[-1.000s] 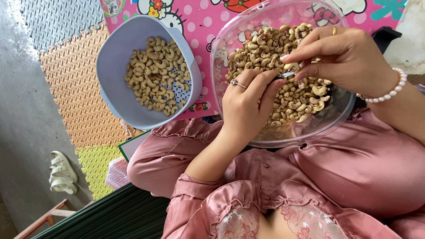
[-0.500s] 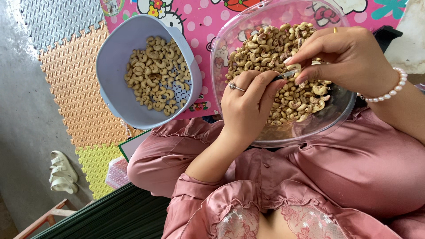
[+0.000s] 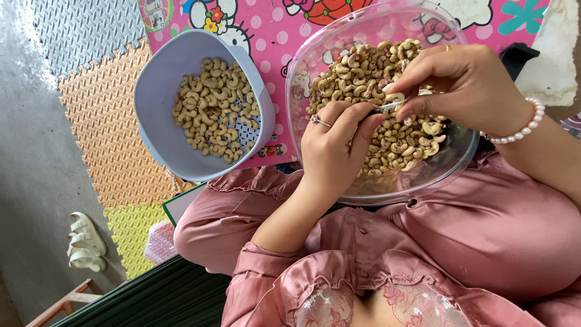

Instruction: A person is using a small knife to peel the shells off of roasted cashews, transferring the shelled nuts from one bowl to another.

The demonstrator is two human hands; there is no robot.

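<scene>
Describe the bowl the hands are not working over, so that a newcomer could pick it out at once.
Start at the pink cartoon-print mat. Two bowls of cashews sit on it; take the one beside the foam floor tiles. This pale blue bowl is opaque with a perforated base, unlike the clear bowl.

Bright, even daylight, soft shadows only. Mild glare on the clear bowl's rim (image 3: pixel 315 51) just above the pinching fingers, sheen on the pink satin clothing (image 3: pixel 496 224) below them. Focus sharp around the hands; fingertips (image 3: pixel 387 89) slightly soft. Grey floor (image 3: pixel 30 151) far left looks washed, with slight wide-angle stretch at edges.
</scene>
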